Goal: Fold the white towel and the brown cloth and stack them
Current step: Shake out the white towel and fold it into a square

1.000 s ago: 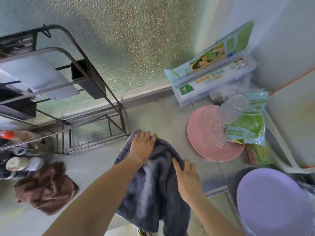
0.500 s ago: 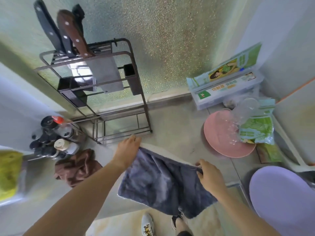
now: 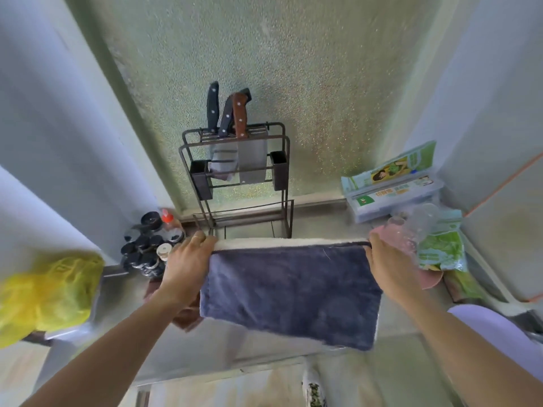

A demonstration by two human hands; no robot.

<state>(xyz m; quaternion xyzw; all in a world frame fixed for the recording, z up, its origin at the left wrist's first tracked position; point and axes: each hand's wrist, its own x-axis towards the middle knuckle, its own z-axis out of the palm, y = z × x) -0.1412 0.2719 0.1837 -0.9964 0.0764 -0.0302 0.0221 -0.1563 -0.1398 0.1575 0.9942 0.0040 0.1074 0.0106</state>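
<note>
The towel [image 3: 291, 292] hangs stretched out in the air above the counter. Its near face is dark blue-grey and a white face shows along its top edge. My left hand [image 3: 188, 261] pinches its upper left corner. My right hand [image 3: 388, 265] pinches its upper right corner. The brown cloth [image 3: 185, 317] lies crumpled on the counter, mostly hidden behind my left wrist and the towel's lower left corner.
A metal knife rack [image 3: 238, 171] stands at the back against frosted glass. Spice bottles [image 3: 150, 245] crowd the left, beside a yellow bag [image 3: 50, 292]. A pink plate [image 3: 423, 274], green packets [image 3: 440, 251], a wrap box [image 3: 390, 183] and a lilac plate [image 3: 499, 333] fill the right.
The towel lay bunched on the counter under both hands. Both hands took its corners, lifted it and pulled it wide apart; the view tilted up.
</note>
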